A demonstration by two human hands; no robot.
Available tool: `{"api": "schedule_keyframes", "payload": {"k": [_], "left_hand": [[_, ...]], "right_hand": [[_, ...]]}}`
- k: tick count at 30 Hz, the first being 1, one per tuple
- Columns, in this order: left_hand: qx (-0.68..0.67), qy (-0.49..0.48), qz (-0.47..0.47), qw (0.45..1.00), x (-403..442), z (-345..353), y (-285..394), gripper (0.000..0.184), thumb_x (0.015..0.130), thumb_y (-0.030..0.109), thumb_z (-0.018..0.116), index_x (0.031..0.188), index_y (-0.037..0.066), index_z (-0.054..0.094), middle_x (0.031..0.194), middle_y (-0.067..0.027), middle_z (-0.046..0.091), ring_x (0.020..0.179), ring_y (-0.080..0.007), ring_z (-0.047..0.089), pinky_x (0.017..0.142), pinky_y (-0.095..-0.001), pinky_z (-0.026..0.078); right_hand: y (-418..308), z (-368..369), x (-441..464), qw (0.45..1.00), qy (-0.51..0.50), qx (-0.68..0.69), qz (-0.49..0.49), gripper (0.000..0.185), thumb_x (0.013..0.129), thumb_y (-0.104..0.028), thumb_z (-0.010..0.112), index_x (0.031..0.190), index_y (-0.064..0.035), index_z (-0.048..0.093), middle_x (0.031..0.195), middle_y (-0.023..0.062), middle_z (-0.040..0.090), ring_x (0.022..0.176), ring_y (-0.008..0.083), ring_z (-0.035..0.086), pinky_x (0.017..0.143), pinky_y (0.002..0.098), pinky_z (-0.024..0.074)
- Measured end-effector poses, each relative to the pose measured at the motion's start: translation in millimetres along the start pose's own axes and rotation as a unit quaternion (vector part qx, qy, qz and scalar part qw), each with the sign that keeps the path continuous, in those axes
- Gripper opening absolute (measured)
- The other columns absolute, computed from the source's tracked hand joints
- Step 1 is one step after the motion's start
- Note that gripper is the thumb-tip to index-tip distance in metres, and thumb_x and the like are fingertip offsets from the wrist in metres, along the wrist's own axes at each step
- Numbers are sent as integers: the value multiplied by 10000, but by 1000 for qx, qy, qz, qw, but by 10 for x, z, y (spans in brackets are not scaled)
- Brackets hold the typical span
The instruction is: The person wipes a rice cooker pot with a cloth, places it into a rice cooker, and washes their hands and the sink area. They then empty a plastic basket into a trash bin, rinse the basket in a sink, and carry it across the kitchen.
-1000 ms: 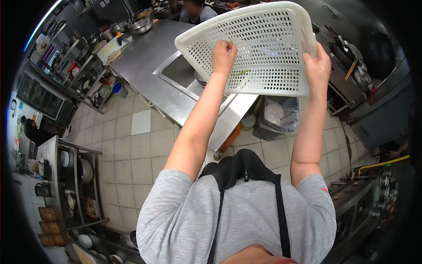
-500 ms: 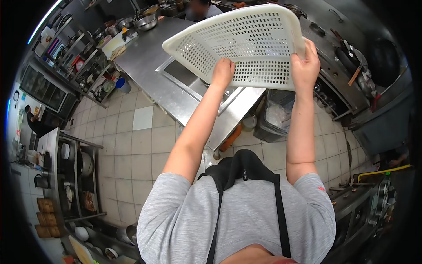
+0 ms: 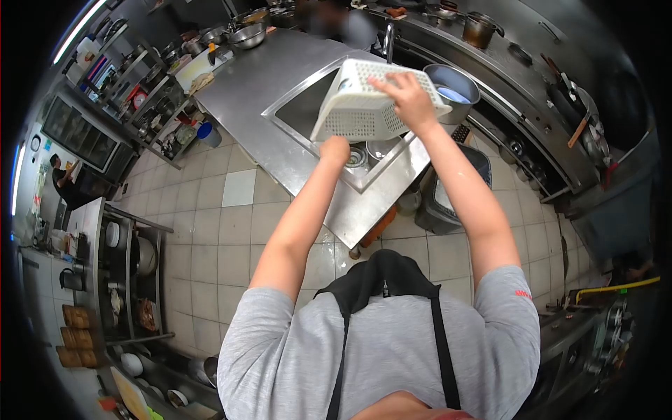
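Note:
The white perforated basket (image 3: 350, 119) is tilted over the sink (image 3: 297, 108), its upper part slightly blurred. My left hand (image 3: 335, 150) is closed at the basket's near lower corner; its fingertips are hidden. My right hand (image 3: 414, 103) holds the basket's right side from above, with fingers spread over its wall. Below the basket, the sink's drain (image 3: 356, 155) shows, with a metal bowl (image 3: 381, 148) beside it that is partly covered.
A large metal pot (image 3: 467, 91) stands right of the sink. A lined bin (image 3: 441, 210) is below the counter's right edge. A co-worker (image 3: 357, 29) is beyond the counter (image 3: 245, 84). Metal bowls (image 3: 248, 36) sit at its far left. Another person (image 3: 64, 180) is at far left.
The basket has moved down over the sink and turned, showing a different side. My right hand has shifted left and onto its wall; my left hand has lowered to its near corner.

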State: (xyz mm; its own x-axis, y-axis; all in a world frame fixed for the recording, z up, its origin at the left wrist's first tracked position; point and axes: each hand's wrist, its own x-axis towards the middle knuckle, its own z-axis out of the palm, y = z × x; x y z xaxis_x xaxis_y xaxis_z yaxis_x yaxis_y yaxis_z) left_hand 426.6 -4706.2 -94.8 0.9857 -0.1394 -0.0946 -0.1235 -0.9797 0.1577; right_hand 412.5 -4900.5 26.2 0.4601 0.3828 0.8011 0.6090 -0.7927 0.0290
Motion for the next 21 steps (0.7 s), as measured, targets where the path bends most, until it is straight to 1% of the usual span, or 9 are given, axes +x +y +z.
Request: {"api": "schedule_keyframes", "payload": {"k": [4,7,10,13,14,16,18,19,21], "left_hand": [[-6,-49,-19,999,-307,-401,136,220,749,114,532,911,-10,614,1056,-198,564,1014,-295,533,690,-364,499],[-20,109,-103,989,-527,-796,370,539,648,175,690,1112,-13,491,1258,-205,402,1109,-309,454,825,-365,444],[115,289,-36,950,-258,-741,407,597,665,132,665,1188,1,410,1274,-192,382,1151,-298,412,909,-412,381],[101,326,-11,940,357,-309,168,631,668,80,635,1227,-9,357,1263,-195,390,1170,-291,396,961,-448,315],[109,336,9,935,447,-300,137,643,674,28,591,1255,-18,319,1264,-202,382,1152,-299,413,935,-421,360],[-14,385,-7,923,478,-270,196,656,670,6,574,1264,-26,299,1274,-210,362,1109,-321,445,891,-396,405],[-122,439,-34,889,463,-249,332,618,670,-12,552,1251,-9,342,1219,-214,424,1008,-348,512,802,-363,473],[-105,417,-34,902,448,-169,333,579,673,-5,554,1226,3,381,1191,-204,453,1000,-336,522,798,-365,476],[-70,370,-23,926,474,-31,237,506,680,11,559,1175,27,459,1135,-183,511,982,-311,542,790,-371,482]], "right_hand": [[165,676,-57,996,-40,19,-80,497,692,-10,510,1079,-315,577,934,31,555,864,216,523,769,318,465],[271,1034,-53,988,-79,49,-124,475,699,-18,505,1065,-310,584,925,21,552,865,207,525,771,321,463],[319,1248,-40,975,-125,102,-151,443,688,-31,528,1051,-276,597,903,12,549,872,207,527,778,331,458],[482,1335,39,962,-157,115,-189,438,665,-41,550,1054,-236,600,894,19,549,872,203,524,781,321,456],[593,1359,149,957,-170,145,-184,379,676,-69,560,1025,-207,614,887,31,564,864,213,533,777,326,455],[783,1384,164,939,-212,216,-166,275,700,-123,581,966,-151,642,873,55,592,847,233,550,769,336,453],[1024,1440,213,873,-314,368,-67,195,740,-208,583,886,-100,654,838,92,614,806,255,572,747,351,455],[1164,1455,239,824,-364,433,-15,210,760,-251,584,846,-75,660,821,111,625,786,266,583,736,358,455],[1445,1482,410,851,-377,327,164,351,790,-366,563,763,-28,653,767,139,635,750,279,605,723,373,454]]}}
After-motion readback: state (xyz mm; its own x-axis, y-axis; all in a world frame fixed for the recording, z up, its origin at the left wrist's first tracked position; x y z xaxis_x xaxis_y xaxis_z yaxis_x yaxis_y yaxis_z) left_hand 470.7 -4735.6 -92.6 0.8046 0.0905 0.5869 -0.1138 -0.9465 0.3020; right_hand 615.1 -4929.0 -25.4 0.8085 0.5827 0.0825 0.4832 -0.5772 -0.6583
